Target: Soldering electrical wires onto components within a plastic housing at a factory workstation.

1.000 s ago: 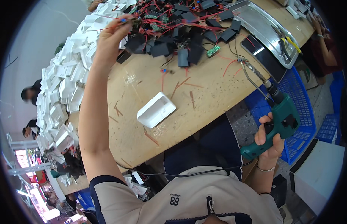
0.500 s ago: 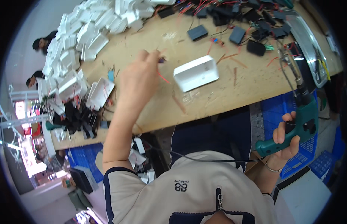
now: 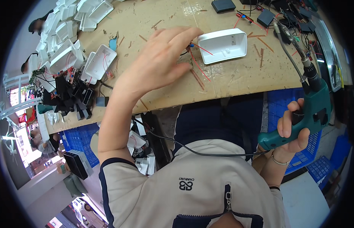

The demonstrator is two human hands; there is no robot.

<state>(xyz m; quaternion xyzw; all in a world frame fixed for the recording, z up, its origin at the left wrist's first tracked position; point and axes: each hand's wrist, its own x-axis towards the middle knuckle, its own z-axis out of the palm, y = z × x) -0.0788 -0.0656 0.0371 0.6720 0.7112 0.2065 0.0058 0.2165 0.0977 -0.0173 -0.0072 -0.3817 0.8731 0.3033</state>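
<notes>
My left hand (image 3: 161,60) is over the table, index finger stretched to the left corner of an open white plastic box (image 3: 224,45). Its thumb stands apart from the fingers; the other fingertips are hidden. Between thumb and index finger shows a small blue part (image 3: 191,45) with thin red wires, one reaching into the box and one trailing along the tabletop. I see no firm grip on it. At the right, my right hand (image 3: 293,125) is wrapped round the handle of a green soldering gun (image 3: 315,110), whose metal tip points up and away.
White plastic shells (image 3: 70,26) lie heaped at the far left, black parts (image 3: 72,91) with wires at the near left. Black boxes (image 3: 223,5) and wired pieces cover the far right. Brown strips (image 3: 261,57) are scattered on the table (image 3: 161,91). A dark cable (image 3: 207,154) crosses my front.
The view has shifted, so the table appears higher and further right. My left hand has moved right, to the white box, with the wired part beside it. My right hand keeps the soldering gun.
</notes>
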